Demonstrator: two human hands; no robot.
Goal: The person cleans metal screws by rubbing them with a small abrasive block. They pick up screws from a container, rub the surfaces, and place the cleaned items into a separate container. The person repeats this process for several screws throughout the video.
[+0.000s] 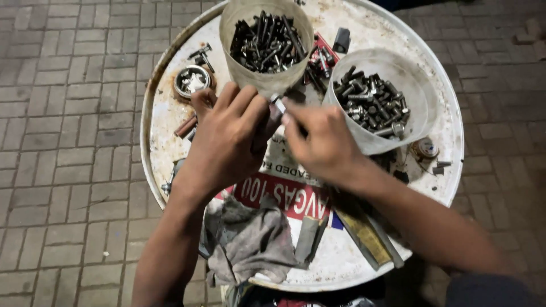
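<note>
Grey rag (250, 241) lies nearest, on a round white drum-top bench (165, 119). Above it, left hand (227, 139) and right hand (321, 145) meet, both pinching a small bolt (278, 105) between them, angled toward the left tub of bolts (266, 42).

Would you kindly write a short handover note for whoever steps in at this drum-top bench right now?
Left hand: closed around the lower end of a small metal bolt-like part; most of it is hidden.
Right hand: fingertips pinch the same part's upper end.
Things: both hands meet over the round white drum lid. Behind them stand two translucent plastic tubs of dark bolts, one at the far middle, one at the right. A grey rag lies at the near edge.
Done: one part is out and in hand.
Left: both tubs remain well filled.
</note>
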